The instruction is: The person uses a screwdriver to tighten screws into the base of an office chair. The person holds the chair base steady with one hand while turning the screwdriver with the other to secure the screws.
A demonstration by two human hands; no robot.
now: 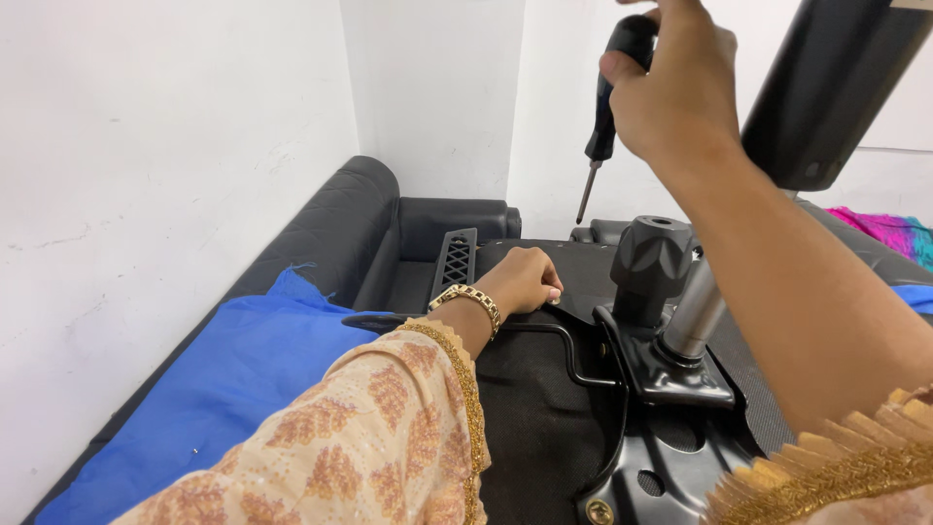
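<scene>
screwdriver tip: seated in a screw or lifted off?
Lifted off. The right hand holds the screwdriver up in the air, its tip bare against the white wall, above the black chair base. The left hand rests on the base.

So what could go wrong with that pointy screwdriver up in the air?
1. The right hand holds the screwdriver high, tip down, while the left hand rests on the black chair underside below. A slip might poke those fingers.
2. The left hand seems to pinch something small, perhaps a screw; it could drop and get lost in the blue cloth.
3. The upturned chair lies on a soft sofa, so it may wobble when pushed.
</scene>
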